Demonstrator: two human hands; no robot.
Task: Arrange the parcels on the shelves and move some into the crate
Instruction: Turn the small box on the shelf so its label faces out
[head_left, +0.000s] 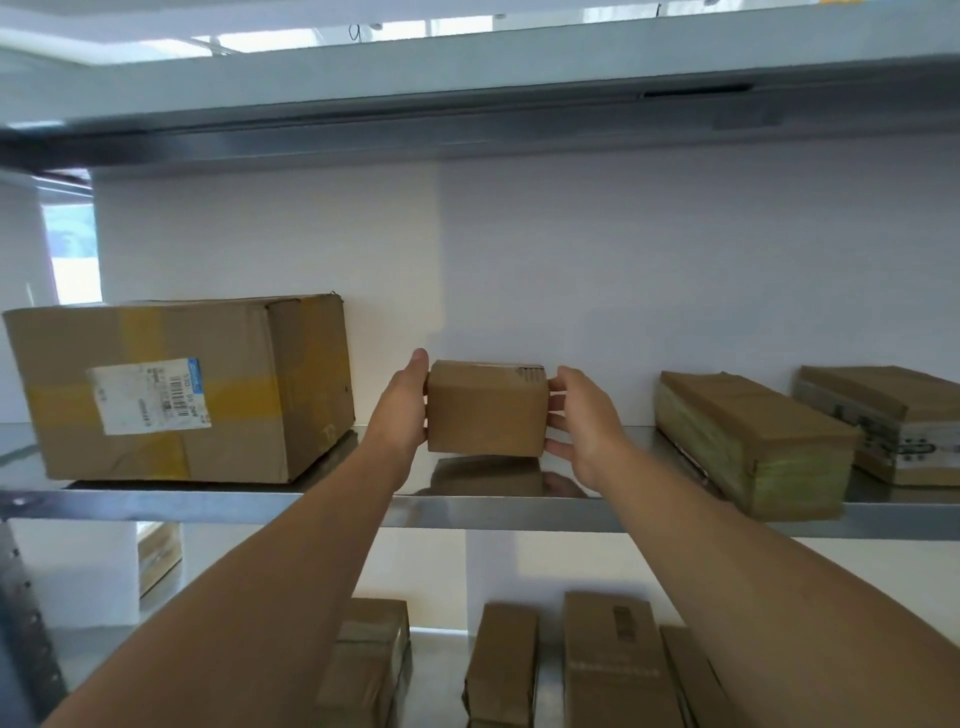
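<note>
View: from the person's head, looking into a steel rack against a white wall (571, 249), both bare forearms stretched forward.
Small box: a plain brown carton (485, 415) at the middle of the shelf (208, 505), set back from the front edge. Its base meets its own reflection in the steel, so it seems to rest there. Whether it is lifted slightly cannot be told.
Left hand: the left hand (402, 410) grasps the small box's left side, palm against the card and thumb up along the top rear corner. The other fingers are hidden.
Right hand: the right hand (587, 426) grasps the box's right side, bent fingertips touching the card.
Big box: a large taped carton (176, 389) stands on the same shelf, left of the left hand and near it. A white label (150, 397) faces forward.
Flat parcel: a long, low parcel (748, 441) lies to the right, apart from the right hand, its near end at the shelf's front edge.
End parcel: another low parcel (883, 421) lies just beside it, further right, cut off by the frame.
Lower shelf: the lower shelf (436, 654) carries four brown lower parcels (613, 660) in a row, partly hidden by the forearms. One more parcel shows far left behind the rack post.
Upper shelf: the underside of an upper shelf (467, 67) spans the top.
</note>
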